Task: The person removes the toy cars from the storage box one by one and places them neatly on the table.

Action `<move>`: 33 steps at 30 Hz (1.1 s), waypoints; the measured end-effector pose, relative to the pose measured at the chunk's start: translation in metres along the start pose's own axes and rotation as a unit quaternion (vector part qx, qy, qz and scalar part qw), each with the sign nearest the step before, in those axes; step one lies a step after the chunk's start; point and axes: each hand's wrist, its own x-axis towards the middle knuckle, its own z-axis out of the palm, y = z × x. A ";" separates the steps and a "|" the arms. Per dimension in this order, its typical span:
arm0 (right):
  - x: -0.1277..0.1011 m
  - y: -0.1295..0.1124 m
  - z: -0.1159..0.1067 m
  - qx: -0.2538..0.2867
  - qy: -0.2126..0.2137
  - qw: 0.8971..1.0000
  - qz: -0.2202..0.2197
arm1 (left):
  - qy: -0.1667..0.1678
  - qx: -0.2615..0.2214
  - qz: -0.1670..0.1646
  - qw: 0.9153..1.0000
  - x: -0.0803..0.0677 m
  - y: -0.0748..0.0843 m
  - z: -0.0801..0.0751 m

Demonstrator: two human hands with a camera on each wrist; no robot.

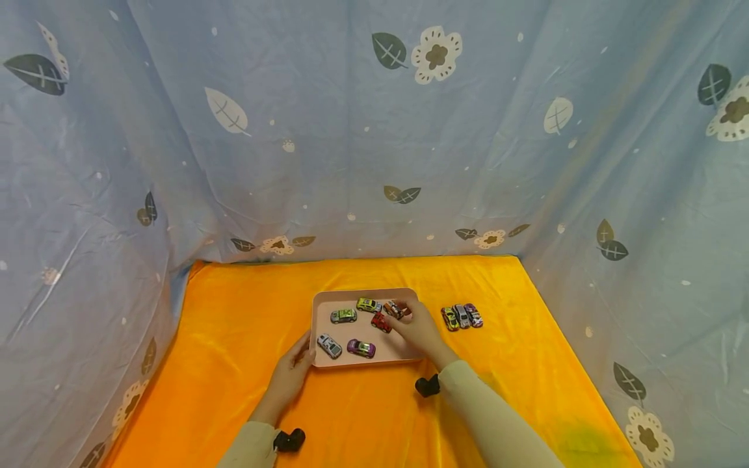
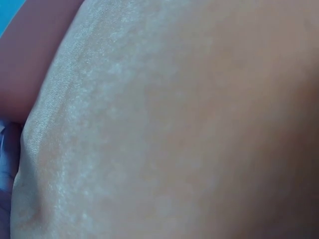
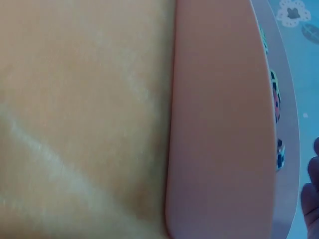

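- Left hand (image 1: 292,372), fingers straight, rests on the pink tray's (image 1: 320,303) lower-left corner, centre frame.
- Right hand (image 1: 418,328) pinches an orange toy car (image 1: 395,309) at the tray's upper right.
- Three cars (image 1: 461,316) sit right of it on the orange worktop (image 1: 246,312).

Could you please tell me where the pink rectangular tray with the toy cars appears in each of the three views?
Head view: the pink rectangular plastic tray lies mid-frame on the orange velvety cloth, between both hands.
Left wrist view: not in it; only blurred orange cloth shows.
Right wrist view: its pink side wall fills the right half, seen very close.
Shared landmark: the orange cloth shows in all three views.
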 end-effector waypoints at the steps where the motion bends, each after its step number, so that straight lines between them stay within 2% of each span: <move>1: 0.001 0.000 0.001 -0.001 -0.009 1.000 -0.002 | 0.000 0.001 0.005 1.000 0.000 0.000 0.000; 6: 0.002 0.002 0.006 -0.015 -0.037 0.999 -0.012 | 0.002 -0.005 -0.001 1.000 0.001 0.000 0.002; 21: -0.001 0.011 0.015 -0.073 -0.046 0.996 0.020 | -0.003 0.000 -0.017 1.000 -0.003 -0.003 0.000; 25: -0.001 0.012 0.015 -0.085 -0.048 0.995 0.016 | -0.005 0.003 -0.016 1.000 -0.002 -0.003 0.000; 33: -0.001 0.013 0.016 -0.143 -0.058 0.988 0.028 | -0.003 0.007 -0.015 1.000 -0.001 -0.001 0.000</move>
